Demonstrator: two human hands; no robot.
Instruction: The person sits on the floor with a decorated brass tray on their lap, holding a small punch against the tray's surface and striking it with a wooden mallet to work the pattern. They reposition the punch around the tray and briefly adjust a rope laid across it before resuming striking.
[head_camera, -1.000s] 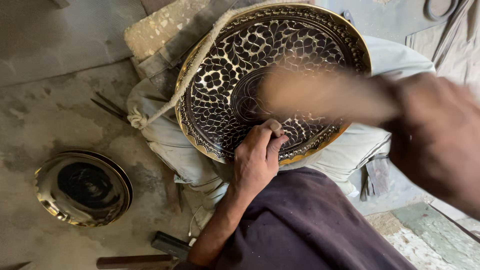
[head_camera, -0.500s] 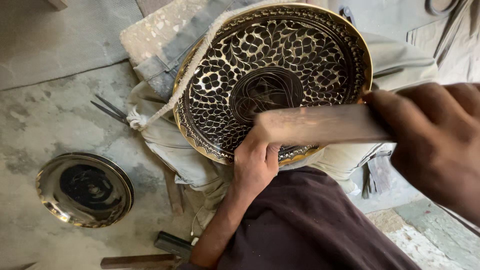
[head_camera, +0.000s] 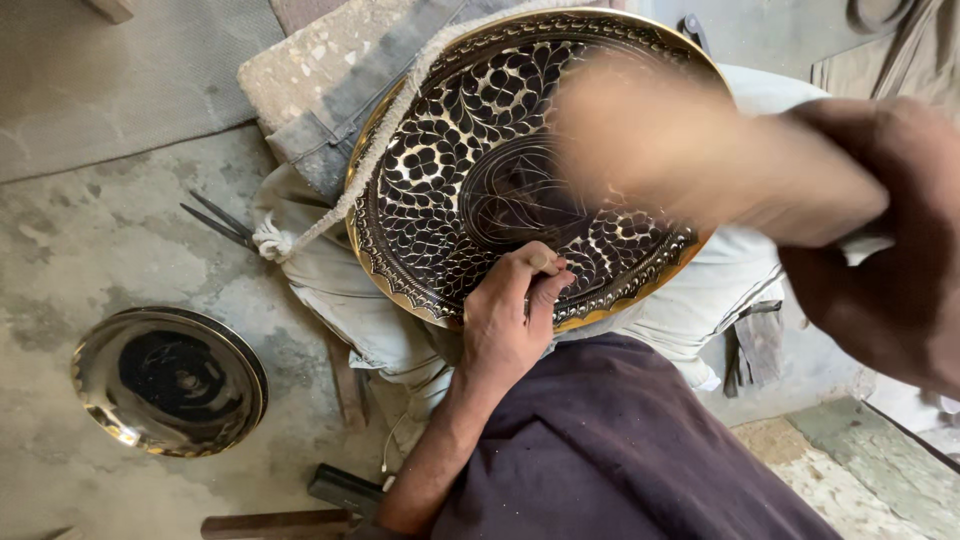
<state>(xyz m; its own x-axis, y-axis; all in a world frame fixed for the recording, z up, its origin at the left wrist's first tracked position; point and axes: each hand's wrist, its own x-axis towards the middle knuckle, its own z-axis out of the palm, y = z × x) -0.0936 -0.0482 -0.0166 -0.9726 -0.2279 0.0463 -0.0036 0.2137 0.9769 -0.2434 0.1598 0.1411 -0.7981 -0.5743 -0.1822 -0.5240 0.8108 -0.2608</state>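
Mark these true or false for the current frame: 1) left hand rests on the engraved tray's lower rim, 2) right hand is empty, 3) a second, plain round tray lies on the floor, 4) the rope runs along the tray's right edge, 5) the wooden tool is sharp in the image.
1) True. The left hand sits on the lower part of the engraved tray, fingers pinched together.
2) False. The right hand grips a wooden tool.
3) True. A plain round tray lies on the floor, left of the person.
4) False. The rope follows the tray's left edge and ends in a knot.
5) False. It is motion-blurred.
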